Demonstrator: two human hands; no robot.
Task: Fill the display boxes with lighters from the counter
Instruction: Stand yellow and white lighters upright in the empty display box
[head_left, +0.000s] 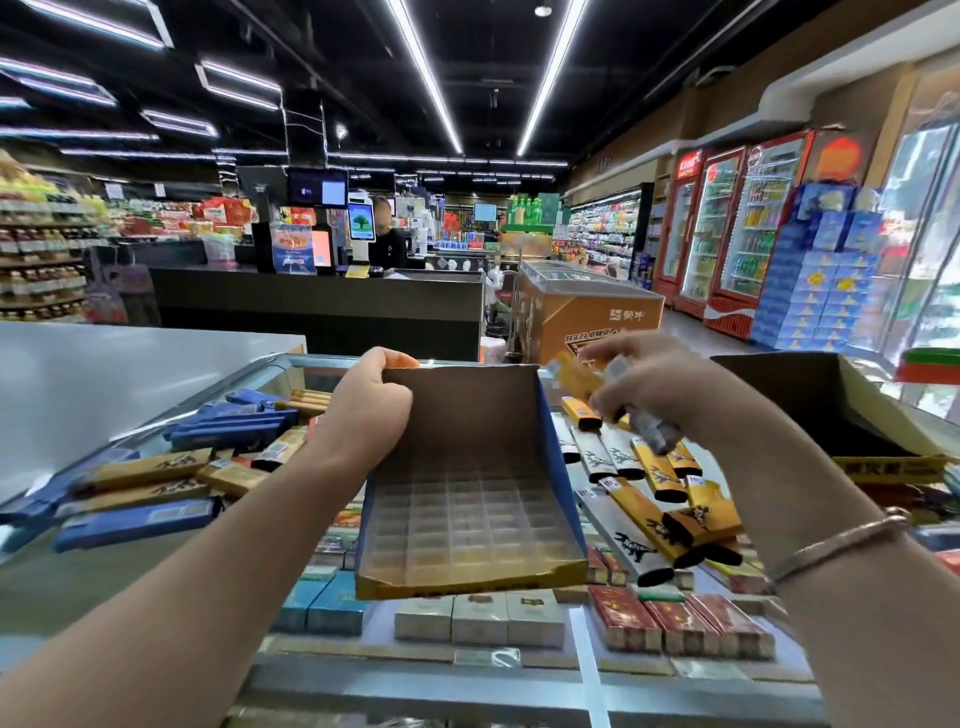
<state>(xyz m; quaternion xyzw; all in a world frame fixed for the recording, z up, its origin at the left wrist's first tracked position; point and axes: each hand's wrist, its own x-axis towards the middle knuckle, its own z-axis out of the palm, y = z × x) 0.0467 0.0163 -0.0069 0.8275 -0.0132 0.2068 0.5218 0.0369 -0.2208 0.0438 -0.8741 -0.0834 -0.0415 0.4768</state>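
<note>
An open cardboard display box with a clear gridded tray inside sits tilted on the glass counter; its slots hold nothing. My left hand grips the box's back left corner. My right hand is above the counter to the box's right and holds several lighters, yellow and silver, blurred by motion. Yellow and silver lighters with a black animal print lie heaped right of the box. Blue and yellow lighters lie heaped on the left.
Under the glass counter lie rows of cigarette packs. A dark open carton stands at the right, with a yellow strip in front. A grey surface lies at the left. Beyond are a checkout counter, a person, freezers and drink fridges.
</note>
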